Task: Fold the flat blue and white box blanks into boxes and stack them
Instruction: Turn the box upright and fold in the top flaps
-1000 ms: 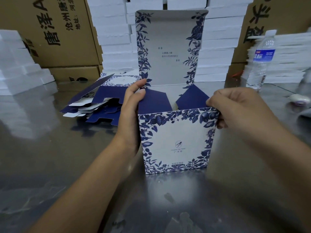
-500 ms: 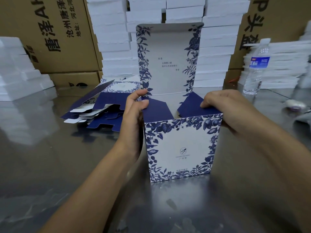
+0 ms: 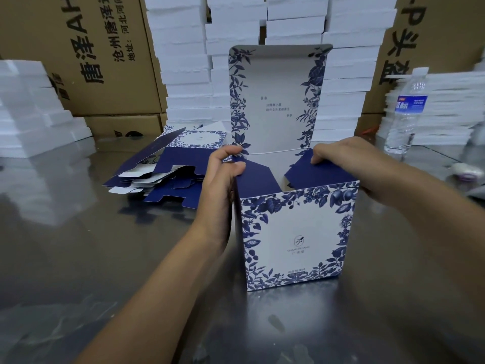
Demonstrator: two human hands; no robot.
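Note:
A blue and white floral box point(image 3: 296, 237) stands upright on the steel table, its lid flap raised at the back. Both dark blue side flaps lean inward over the opening. My left hand point(image 3: 223, 177) holds the box's left top corner, thumb pressing on the left flap. My right hand point(image 3: 349, 161) curls over the right top edge, fingertips pushing the right flap down. A loose pile of flat blue and white blanks point(image 3: 168, 169) lies to the left, behind my left hand.
White foam blocks point(image 3: 183, 56) are stacked in tall columns behind the box, with more at far left point(image 3: 29, 109) and right point(image 3: 446, 106). Brown cartons point(image 3: 86, 53) stand at the back. A water bottle point(image 3: 406, 111) stands at the right. The steel table point(image 3: 78, 258) is reflective.
The box has shifted slightly right and nearer in view. Both side flaps have been pressed further inward, and my right fingers have moved from the front corner onto the right flap.

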